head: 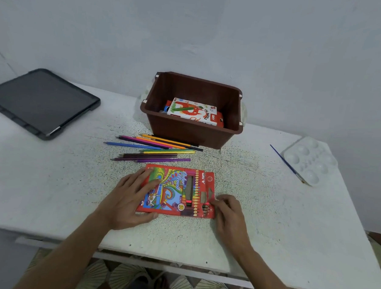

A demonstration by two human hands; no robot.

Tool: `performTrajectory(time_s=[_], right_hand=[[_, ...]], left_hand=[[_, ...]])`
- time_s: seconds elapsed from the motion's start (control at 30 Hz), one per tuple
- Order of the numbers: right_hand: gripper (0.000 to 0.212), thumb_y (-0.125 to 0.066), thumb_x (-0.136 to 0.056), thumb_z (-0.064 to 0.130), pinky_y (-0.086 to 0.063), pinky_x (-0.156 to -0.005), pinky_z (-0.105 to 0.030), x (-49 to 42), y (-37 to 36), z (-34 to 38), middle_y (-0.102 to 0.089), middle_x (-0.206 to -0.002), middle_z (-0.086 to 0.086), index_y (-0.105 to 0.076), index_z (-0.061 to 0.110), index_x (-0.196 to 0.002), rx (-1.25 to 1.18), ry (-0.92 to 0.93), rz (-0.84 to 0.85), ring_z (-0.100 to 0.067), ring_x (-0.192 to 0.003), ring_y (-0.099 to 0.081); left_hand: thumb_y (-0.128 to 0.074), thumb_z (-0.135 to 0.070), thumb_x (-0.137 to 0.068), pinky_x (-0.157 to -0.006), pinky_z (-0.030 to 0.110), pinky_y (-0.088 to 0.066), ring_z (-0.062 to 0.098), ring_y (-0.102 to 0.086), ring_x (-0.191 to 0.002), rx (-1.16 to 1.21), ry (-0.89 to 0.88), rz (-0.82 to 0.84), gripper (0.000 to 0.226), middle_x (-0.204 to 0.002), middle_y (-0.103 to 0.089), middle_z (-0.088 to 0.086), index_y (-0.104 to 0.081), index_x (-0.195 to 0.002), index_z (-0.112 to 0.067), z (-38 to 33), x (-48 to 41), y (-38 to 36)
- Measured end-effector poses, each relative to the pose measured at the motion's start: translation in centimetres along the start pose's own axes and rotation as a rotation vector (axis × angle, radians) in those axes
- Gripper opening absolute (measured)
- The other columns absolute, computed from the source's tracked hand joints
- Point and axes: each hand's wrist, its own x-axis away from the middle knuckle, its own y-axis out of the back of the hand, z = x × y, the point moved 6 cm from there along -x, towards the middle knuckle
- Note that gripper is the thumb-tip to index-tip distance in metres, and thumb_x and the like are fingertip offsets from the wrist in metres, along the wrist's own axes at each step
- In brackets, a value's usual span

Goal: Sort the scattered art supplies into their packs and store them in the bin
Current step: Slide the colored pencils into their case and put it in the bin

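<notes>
Nearest me, my left hand [129,198] lies flat, fingers straight, on the coloured-pencil pack [178,192] by the worktop's [50,192] front edge. My right hand [230,212] pinches its open end. Loose pencils [158,151] lie behind, just before the bin [185,133].

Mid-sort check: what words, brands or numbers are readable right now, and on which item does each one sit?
"Color Pencil": in script on the red cardboard coloured-pencil pack.
"18": in a white circle on the same pack.
"DIY": near that pack's flap end.
"OIL PASTELS": on the white and red pastel box inside the brown plastic bin.
"DIY": on the pastel box's red band.
Remaining fine print on both packs is too small to read.
</notes>
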Motion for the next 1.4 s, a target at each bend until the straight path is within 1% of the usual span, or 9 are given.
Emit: performTrajectory(time_s=[0.17,0.33,0.5,0.6,0.73,1.0,1.1,1.2,1.4], right_hand=[[0.028,-0.053,-0.091,0.007,-0.045,-0.08,-0.026,-0.5,0.1,-0.3,-0.057,-0.104,-0.002,-0.069,0.012,-0.112,-0.018,-0.007,0.018,-0.018,-0.095,-0.054],[0.027,-0.048,-0.094,0.018,-0.038,-0.083,-0.017,-0.5,0.3,0.3,-0.057,-0.105,0.004,-0.063,0.013,-0.116,-0.022,-0.005,-0.006,-0.009,-0.095,-0.051],[0.029,-0.05,-0.093,0.018,-0.037,-0.086,-0.021,0.1,-0.1,0.7,-0.055,-0.111,0.002,-0.06,0.01,-0.119,0.004,0.006,-0.04,-0.013,-0.097,-0.048],[0.032,-0.046,-0.093,0.023,-0.038,-0.086,-0.023,0.2,-0.2,0.8,-0.055,-0.112,0.001,-0.06,0.009,-0.119,0.011,-0.004,-0.049,-0.014,-0.098,-0.048],[0.033,-0.044,-0.093,0.023,-0.037,-0.085,-0.022,0.2,-0.2,0.8,-0.055,-0.111,0.002,-0.058,0.01,-0.119,0.014,0.001,-0.048,-0.014,-0.097,-0.048],[0.031,-0.045,-0.092,0.021,-0.035,-0.085,-0.02,0.1,0.0,0.9,-0.053,-0.108,0.005,-0.055,0.014,-0.12,-0.018,0.001,-0.068,-0.014,-0.095,-0.047],[0.03,-0.044,-0.092,0.022,-0.033,-0.084,-0.018,0.1,-0.1,1.0,-0.053,-0.107,0.005,-0.055,0.014,-0.119,-0.011,-0.004,-0.059,-0.013,-0.094,-0.046],[0.03,-0.045,-0.092,0.023,-0.031,-0.084,-0.015,0.2,-0.1,0.9,-0.054,-0.107,0.004,-0.055,0.012,-0.118,-0.006,-0.007,-0.053,-0.014,-0.094,-0.046],[0.031,-0.045,-0.091,0.026,-0.032,-0.084,-0.018,0.1,-0.1,0.9,-0.053,-0.107,0.004,-0.055,0.013,-0.118,-0.014,-0.016,-0.055,-0.015,-0.094,-0.046]], left_hand=[[-0.041,-0.083,-0.082,-0.117,0.041,-0.02,0.017,-0.011,-0.151,-0.002,-0.011,-0.02,0.087,-0.165,-0.013,0.0,-0.027,-0.152,-0.032,-0.1,-0.1,0.2],[-0.043,-0.079,-0.084,-0.114,0.042,-0.027,0.017,-0.026,-0.145,0.054,0.018,-0.093,0.083,-0.162,-0.02,0.001,-0.03,-0.15,-0.03,-0.1,0.2,0.9],[-0.04,-0.047,-0.094,-0.098,0.049,-0.043,0.03,-0.051,-0.126,0.049,0.43,-0.506,0.058,-0.143,-0.049,0.015,-0.047,-0.137,-0.008,3.0,1.0,2.8],[-0.037,-0.033,-0.096,-0.095,0.053,-0.045,0.036,-0.053,-0.12,-0.031,0.545,-0.499,0.052,-0.139,-0.052,0.018,-0.048,-0.137,-0.004,3.6,0.9,2.5],[-0.036,-0.031,-0.096,-0.099,0.055,-0.042,0.036,-0.051,-0.123,-0.042,0.689,-0.438,0.052,-0.138,-0.053,0.018,-0.045,-0.14,-0.005,4.5,1.0,1.8],[-0.045,-0.026,-0.097,-0.082,0.048,-0.042,0.034,-0.052,-0.098,-0.166,0.716,-0.487,0.035,-0.112,-0.056,0.016,-0.059,-0.122,-0.007,4.1,1.4,2.5],[-0.055,-0.017,-0.096,-0.086,0.049,-0.041,0.035,-0.054,-0.102,-0.171,0.698,-0.517,0.02,-0.115,-0.061,0.014,-0.061,-0.112,-0.007,3.8,1.2,2.7],[-0.056,-0.012,-0.096,-0.086,0.048,-0.042,0.033,-0.059,-0.094,-0.203,0.613,-0.497,0.011,-0.102,-0.066,0.011,-0.06,-0.106,-0.009,3.7,0.6,3.2],[-0.077,-0.005,-0.079,-0.072,0.047,-0.05,0.034,-0.063,-0.08,-0.308,0.413,-0.364,0.023,-0.092,-0.067,0.014,-0.07,-0.101,-0.006,4.0,-0.3,4.5]])
